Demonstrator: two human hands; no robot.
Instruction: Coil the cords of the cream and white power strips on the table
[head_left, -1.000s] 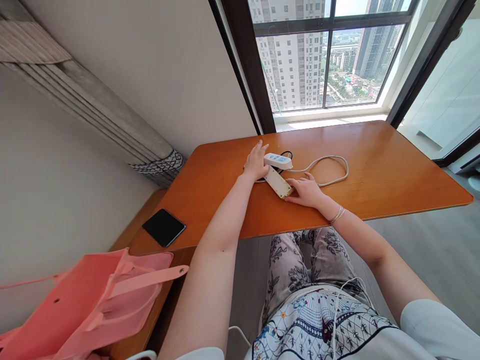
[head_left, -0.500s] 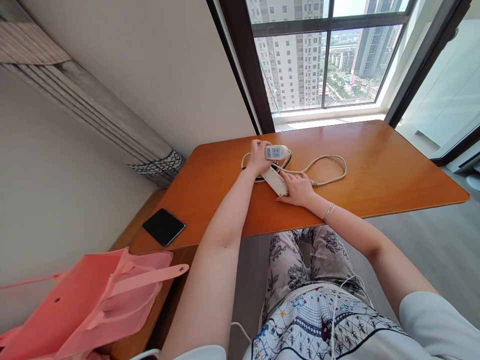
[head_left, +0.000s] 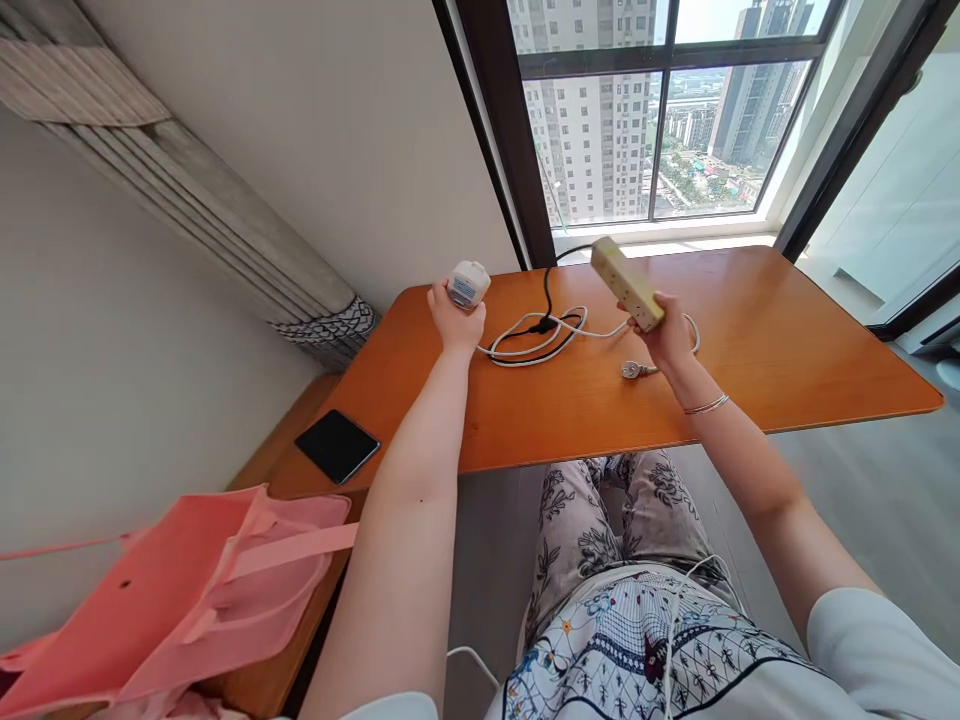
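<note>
My left hand [head_left: 456,318] is closed around a white power strip [head_left: 469,284], whose end faces up above the left side of the table. In my right hand [head_left: 666,335] is a yellowed power strip [head_left: 626,283], raised at a slant over the table with a black cord [head_left: 548,290] running from its far end. Between the hands, a white cord [head_left: 525,350] lies coiled together with black cord on the wood. A light plug [head_left: 637,370] rests on the tabletop just below my right hand.
The brown wooden table [head_left: 555,420] stands before a window [head_left: 652,150]. A black tablet or phone [head_left: 337,446] lies at its left corner, near a pink bag [head_left: 195,590]. A gathered curtain [head_left: 225,240] hangs at the left wall.
Both power strips have been lifted off the table and moved apart, the white one to the left and the yellowed one to the right. The black cord now rises from the coil.
</note>
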